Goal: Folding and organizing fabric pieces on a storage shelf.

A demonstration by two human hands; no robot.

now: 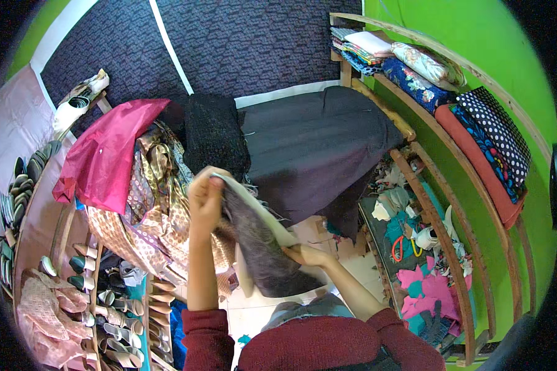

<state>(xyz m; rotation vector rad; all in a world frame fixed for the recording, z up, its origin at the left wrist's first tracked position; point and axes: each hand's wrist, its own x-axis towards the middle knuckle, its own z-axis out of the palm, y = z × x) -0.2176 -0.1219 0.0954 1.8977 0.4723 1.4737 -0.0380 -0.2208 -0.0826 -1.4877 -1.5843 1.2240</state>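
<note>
A dark grey piece of cloth (pixel 250 238) with a cream edge or lining hangs between my two hands, its lower part smeared by motion. My left hand (pixel 205 201) is closed round its upper corner, raised above the right. Lower down, my right hand (pixel 306 255) pinches the cream edge. Beyond them a dark grey fabric (pixel 315 148) covers a table, and a black textured cloth (pixel 215 133) lies at its left end. Patterned satin fabric (pixel 158 167) is heaped left of my left hand, with a shiny pink cloth (pixel 111 161) over it.
Racks of shoes (pixel 114 315) stand at the left, a sheer pink cloth (pixel 49 315) beside them. Wooden shelves along the green wall (pixel 507 80) hold folded fabrics (pixel 495 136). Fabric scraps (pixel 424 290) and red-handled scissors (pixel 397 248) lie low at the right. Pale floor tiles (pixel 247 315) show below.
</note>
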